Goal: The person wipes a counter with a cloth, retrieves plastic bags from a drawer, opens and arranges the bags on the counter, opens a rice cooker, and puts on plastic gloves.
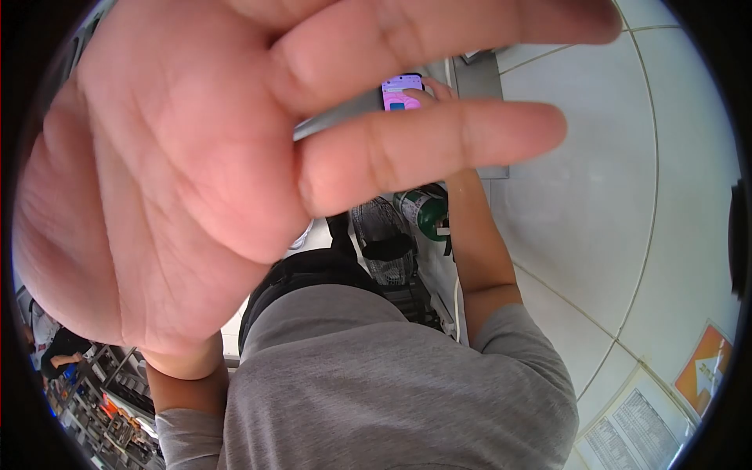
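Note:
My left hand (172, 157) is held up close to the camera at the upper left, its palm facing me and its fingers spread, with nothing in it. Behind its fingers, a phone (393, 92) with a lit pink screen shows at the top centre. The fingers of my right hand (429, 92) reach over the right side of the phone, one stretched out across the screen. The rest of my right hand is hidden behind a finger of my left hand. What supports the phone is mostly covered.
A grey surface edge (479, 82) runs beside white wall panels (580, 180). Below are a green cylinder (431, 215) and a black mesh bag (384, 235). Printed sheets (636, 427) hang at the lower right. A person in dark clothes (66, 348) and cluttered shelves (102, 407) appear at the lower left.

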Demonstrator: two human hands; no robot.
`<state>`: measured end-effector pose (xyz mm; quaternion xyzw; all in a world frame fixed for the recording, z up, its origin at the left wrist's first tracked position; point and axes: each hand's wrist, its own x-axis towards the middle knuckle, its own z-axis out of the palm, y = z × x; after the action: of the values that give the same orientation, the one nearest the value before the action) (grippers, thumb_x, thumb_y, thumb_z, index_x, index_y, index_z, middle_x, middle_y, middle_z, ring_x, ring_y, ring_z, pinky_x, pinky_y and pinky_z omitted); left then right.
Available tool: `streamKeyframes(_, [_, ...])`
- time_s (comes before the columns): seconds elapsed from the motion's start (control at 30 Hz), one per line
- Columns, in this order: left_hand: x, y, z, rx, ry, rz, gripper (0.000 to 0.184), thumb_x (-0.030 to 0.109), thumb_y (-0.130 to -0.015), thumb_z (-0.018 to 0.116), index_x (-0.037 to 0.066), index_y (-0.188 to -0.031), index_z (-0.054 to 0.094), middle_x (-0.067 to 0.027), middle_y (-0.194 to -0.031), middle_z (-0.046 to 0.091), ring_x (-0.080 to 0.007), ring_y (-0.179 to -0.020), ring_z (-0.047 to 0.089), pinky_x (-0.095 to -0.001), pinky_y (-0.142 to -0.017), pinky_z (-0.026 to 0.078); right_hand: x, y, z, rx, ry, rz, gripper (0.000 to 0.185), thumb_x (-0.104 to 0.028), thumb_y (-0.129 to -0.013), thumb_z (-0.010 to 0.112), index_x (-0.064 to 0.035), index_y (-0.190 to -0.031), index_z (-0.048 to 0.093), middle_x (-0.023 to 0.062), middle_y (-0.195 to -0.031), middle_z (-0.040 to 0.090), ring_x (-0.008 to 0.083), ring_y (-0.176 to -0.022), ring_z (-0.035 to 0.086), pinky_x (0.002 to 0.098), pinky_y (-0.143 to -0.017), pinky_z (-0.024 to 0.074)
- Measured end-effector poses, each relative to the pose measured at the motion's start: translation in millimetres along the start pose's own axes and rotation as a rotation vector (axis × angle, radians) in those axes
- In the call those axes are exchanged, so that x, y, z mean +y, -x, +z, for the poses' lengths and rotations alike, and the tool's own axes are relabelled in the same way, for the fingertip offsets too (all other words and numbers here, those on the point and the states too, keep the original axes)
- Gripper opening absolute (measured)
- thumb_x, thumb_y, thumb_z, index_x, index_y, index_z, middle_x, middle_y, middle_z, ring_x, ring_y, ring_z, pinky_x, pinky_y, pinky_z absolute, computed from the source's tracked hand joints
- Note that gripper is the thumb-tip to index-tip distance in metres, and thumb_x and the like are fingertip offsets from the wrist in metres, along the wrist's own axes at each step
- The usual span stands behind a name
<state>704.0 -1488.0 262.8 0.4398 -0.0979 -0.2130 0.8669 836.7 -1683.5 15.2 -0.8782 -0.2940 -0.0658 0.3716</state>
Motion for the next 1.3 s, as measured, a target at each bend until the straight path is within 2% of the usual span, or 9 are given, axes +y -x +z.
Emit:
streamKeyframes(0.03, [0.5,0.1,0.1,0.001,-0.001,0.005,0.08,0.065,-0.086,0.015,0.009,-0.142,0.007,-0.0269,-0.139,0.013,-0.045,-0.129,0.011,-0.0573,-0.104,0.019,-10.7,-4.4,-3.9,0.028,0.126,-0.097,0.043,0.008,-0.068,0.048,-0.0116,-0.101,0.066,0.016,-0.115,0.054,0.0338,-0.11,0.046,0.0398,-0.094,0.0376])
streamKeyframes(0.1, [-0.3,0.8,-0.6,0.007,-0.01,0.001,0.08,0.065,-0.086,0.015,0.009,-0.142,0.007,-0.0269,-0.139,0.014,-0.0449,-0.129,0.011,-0.0572,-0.104,0.019,-10.2,-12.5,3.1,0.013,0.117,-0.122,0.042,0.007,-0.068,0.049,-0.013,-0.101,0.066,0.0153,-0.116,0.053,0.0335,-0.11,0.046,0.0403,-0.094,0.0371])
streamKeyframes(0.2, [0.5,-1.4,-2.8,0.009,-0.002,0.008,0.08,0.066,-0.086,0.014,0.009,-0.142,0.008,-0.027,-0.139,0.014,-0.0449,-0.129,0.011,-0.0571,-0.104,0.019,-11.9,-23.3,11.2,-0.034,0.183,-0.087,0.042,0.007,-0.068,0.05,-0.0149,-0.1,0.067,0.0145,-0.118,0.052,0.0331,-0.112,0.045,0.0407,-0.095,0.0369])
streamKeyframes(0.33, [-1.3,0.6,-1.6,0.015,-0.006,0.007,0.08,0.066,-0.086,0.014,0.009,-0.142,0.008,-0.0271,-0.139,0.015,-0.0449,-0.129,0.012,-0.057,-0.104,0.02,1.8,-31.7,23.6,0.026,0.154,-0.123,0.045,0.008,-0.068,0.051,-0.0172,-0.1,0.068,0.0146,-0.119,0.052,0.0327,-0.113,0.044,0.0404,-0.096,0.0371])
streamKeyframes(0.4, [-1.0,0.3,-2.0,0.012,0.0,0.012,0.081,0.066,-0.086,0.014,0.009,-0.142,0.008,-0.0272,-0.139,0.015,-0.0449,-0.129,0.012,-0.0569,-0.104,0.02,-1.0,-30.1,10.9,-0.058,0.163,-0.089,0.046,0.009,-0.067,0.051,-0.0174,-0.1,0.068,0.0147,-0.119,0.051,0.0329,-0.113,0.044,0.0397,-0.097,0.0371])
streamKeyframes(0.93, [-0.9,-6.9,-2.7,0.007,0.001,0.024,0.082,0.067,-0.085,0.013,0.008,-0.142,0.01,-0.0276,-0.138,0.018,-0.0448,-0.129,0.015,-0.0564,-0.104,0.021,-10.1,-28.9,-9.4,-0.034,0.14,-0.091,0.044,0.01,-0.063,0.049,-0.0124,-0.096,0.069,0.0156,-0.116,0.053,0.0331,-0.112,0.045,0.0395,-0.096,0.0372])
streamKeyframes(1.3, [-2.5,-20.2,1.9,-0.014,-0.029,0.017,0.083,0.068,-0.085,0.013,0.008,-0.142,0.011,-0.0279,-0.138,0.02,-0.0447,-0.129,0.017,-0.056,-0.104,0.022,-14.6,-30.0,-11.4,-0.056,0.178,-0.12,0.046,0.01,-0.063,0.049,-0.0144,-0.096,0.069,0.0154,-0.116,0.053,0.0332,-0.112,0.045,0.0401,-0.095,0.0369])
